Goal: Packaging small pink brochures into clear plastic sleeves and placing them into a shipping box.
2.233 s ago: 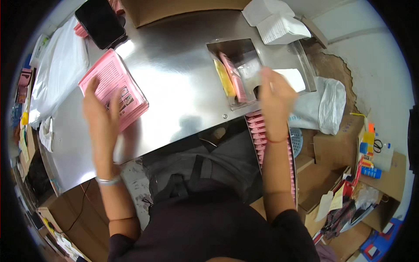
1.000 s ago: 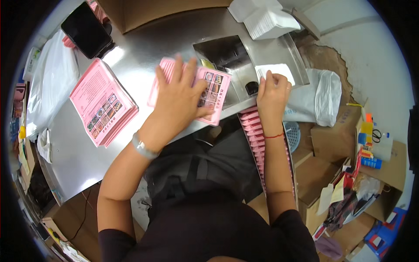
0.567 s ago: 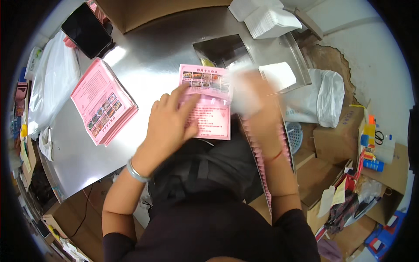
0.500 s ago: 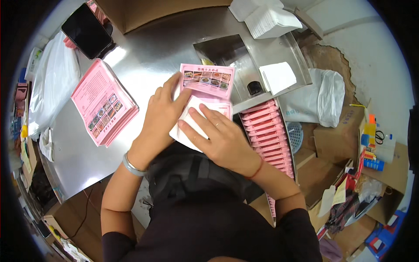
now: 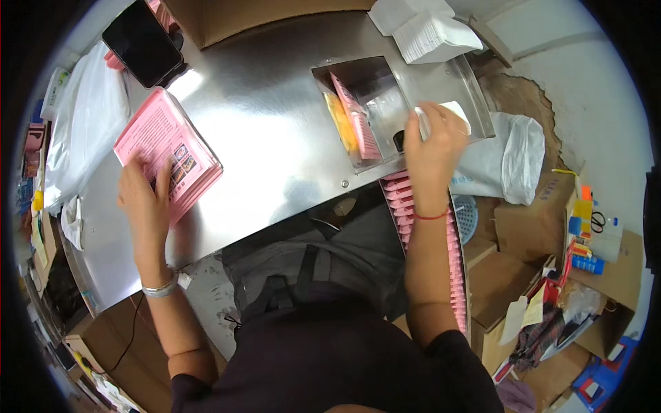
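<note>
My left hand (image 5: 146,196) rests with fingers apart on the top of a stack of pink printed paper sleeves (image 5: 153,127) at the left of the metal table. At the right, my right hand (image 5: 437,141) is closed over a folded white napkin (image 5: 456,110) on the metal ledge, its fingers curled and slightly blurred. White paper shows between thumb and fingers. A pink sleeve packet (image 5: 357,118) leans inside the rectangular opening of the table, against a yellow packet (image 5: 341,124). A black round knob (image 5: 399,140) sits beside my right hand.
Several napkins stand in a white stack (image 5: 437,40) at the back right. Below the ledge, a long tray holds a row of pink packets (image 5: 454,275). A dark phone (image 5: 142,43) stands at the back left by a white plastic bag (image 5: 86,131). Cardboard boxes (image 5: 533,220) lie at the right.
My hands have parted from the middle. The pink packet they held now stands in the table's opening. My left hand moved left onto the stack, my right hand up and right to the napkin.
</note>
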`<action>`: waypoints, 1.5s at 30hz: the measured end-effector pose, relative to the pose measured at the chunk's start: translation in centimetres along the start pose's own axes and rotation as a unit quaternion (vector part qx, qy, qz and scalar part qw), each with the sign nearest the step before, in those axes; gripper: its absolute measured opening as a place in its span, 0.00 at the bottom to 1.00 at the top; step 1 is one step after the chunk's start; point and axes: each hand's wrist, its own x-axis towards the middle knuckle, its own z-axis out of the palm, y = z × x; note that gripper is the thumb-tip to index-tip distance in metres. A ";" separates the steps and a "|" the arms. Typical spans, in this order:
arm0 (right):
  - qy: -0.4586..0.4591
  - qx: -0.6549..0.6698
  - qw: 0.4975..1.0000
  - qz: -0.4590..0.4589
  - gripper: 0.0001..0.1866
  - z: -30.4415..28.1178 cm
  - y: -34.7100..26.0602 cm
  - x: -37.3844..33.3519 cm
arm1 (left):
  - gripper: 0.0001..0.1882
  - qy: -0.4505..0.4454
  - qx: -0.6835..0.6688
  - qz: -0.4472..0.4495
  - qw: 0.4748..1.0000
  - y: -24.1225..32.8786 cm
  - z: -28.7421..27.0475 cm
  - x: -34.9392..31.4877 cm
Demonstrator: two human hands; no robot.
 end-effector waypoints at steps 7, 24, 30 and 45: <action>-0.088 0.026 0.995 0.037 0.19 -1.6 4.8 -1.1 | 0.13 0.026 0.011 0.046 0.999 2.6 -0.1 0.5; -0.201 0.216 0.897 -0.328 0.21 -2.0 -8.1 -5.6 | 0.29 -0.122 -0.011 0.298 0.947 11.7 4.9 -3.5; -0.180 0.253 0.898 -0.313 0.09 2.8 -8.2 -0.2 | 0.14 -0.060 -0.183 0.241 0.951 14.4 4.2 -4.7; -0.035 -0.145 0.983 -0.107 0.17 0.7 5.5 12.0 | 0.35 -0.125 0.010 0.322 0.938 16.5 4.3 1.5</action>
